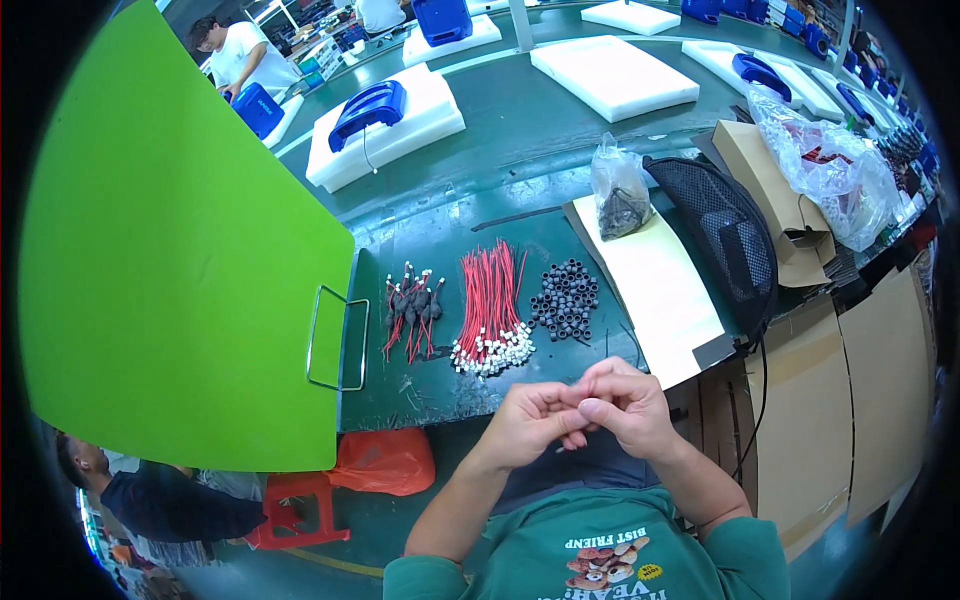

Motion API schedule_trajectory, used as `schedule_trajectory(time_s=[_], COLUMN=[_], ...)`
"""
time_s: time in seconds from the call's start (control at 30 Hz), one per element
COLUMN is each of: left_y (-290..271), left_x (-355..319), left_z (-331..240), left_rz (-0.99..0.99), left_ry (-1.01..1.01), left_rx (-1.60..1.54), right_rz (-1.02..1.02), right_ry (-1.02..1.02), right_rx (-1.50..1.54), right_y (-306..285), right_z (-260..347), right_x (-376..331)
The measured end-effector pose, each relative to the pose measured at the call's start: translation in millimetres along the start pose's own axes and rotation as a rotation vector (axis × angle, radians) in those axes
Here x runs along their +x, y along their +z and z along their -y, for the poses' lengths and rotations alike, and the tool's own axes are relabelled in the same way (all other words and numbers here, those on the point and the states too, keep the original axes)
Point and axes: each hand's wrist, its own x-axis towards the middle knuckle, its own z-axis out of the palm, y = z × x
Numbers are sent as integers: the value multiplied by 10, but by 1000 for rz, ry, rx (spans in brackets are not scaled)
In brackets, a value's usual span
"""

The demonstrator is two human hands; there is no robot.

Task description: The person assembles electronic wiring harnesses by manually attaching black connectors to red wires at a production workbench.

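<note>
Meeting at the fingertips: left hand [528, 424] and right hand [640, 410], grip too hidden to tell whether closed on anything. Just ahead on the green worktop [450, 402]: white-tipped red wires [490, 290], beside black rings [566, 300].

One head view, left lens of a worn fisheye pair; looks steeply down past the wearer's green shirt [515, 545] at the lower edge, facing out over the workbench [440, 398]; left hand [533, 420] and right hand [635, 412] near, below centre; white slabs [615, 75] farther off, up top; black rim, straight edges bowed.
</note>
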Motion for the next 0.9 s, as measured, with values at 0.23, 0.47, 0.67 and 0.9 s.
schedule_trajectory(time_s=[0.23, 0.47, 0.67, 0.9], left_y=[37, 118, 131, 115], left_x=[-3, 1, 5, 29], left_z=[64, 143, 157, 190], left_rz=[-14, 29, -24, -195], left_ry=[-72, 13, -12, 13], left_rx=[-148, -427, -408, -619], right_rz=[-141, -120, -81, 174], right_ry=[240, 239, 123, -99], right_rx=[395, 583, 552, -119], right_y=[-97, -57, -99, -230], right_z=[83, 137, 113, 316], right_x=[93, 163, 164, 160])
